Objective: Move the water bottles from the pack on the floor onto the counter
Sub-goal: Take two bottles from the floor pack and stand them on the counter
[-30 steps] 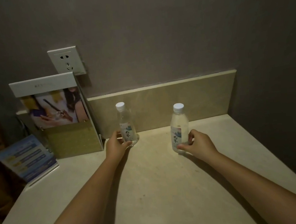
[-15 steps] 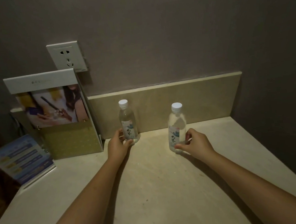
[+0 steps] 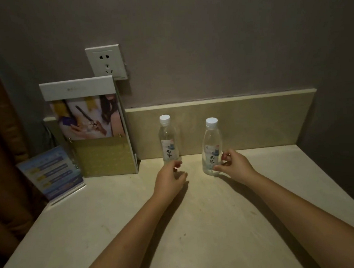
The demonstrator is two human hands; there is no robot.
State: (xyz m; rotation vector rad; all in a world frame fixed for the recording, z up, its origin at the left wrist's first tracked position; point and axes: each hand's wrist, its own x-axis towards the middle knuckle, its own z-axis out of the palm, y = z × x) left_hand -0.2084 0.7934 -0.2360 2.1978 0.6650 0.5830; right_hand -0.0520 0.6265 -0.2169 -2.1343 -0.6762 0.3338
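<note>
Two clear water bottles with white caps stand upright on the beige counter (image 3: 199, 226). The left bottle (image 3: 168, 140) stands against the backsplash. My left hand (image 3: 170, 180) is just in front of its base, fingers loosely curled, holding nothing. The right bottle (image 3: 211, 146) stands a little nearer to me. My right hand (image 3: 235, 165) has thumb and fingers pinched on its lower part. The pack on the floor is out of view.
A gold and white display stand with a photo (image 3: 92, 127) leans on the wall at the left, a blue leaflet holder (image 3: 51, 174) in front of it. A wall socket (image 3: 106, 62) sits above. A dark wall bounds the counter at the right.
My left hand has let go of the left bottle and drawn back slightly toward me. My right hand still grips the right bottle. The camera view shifted to the left.
</note>
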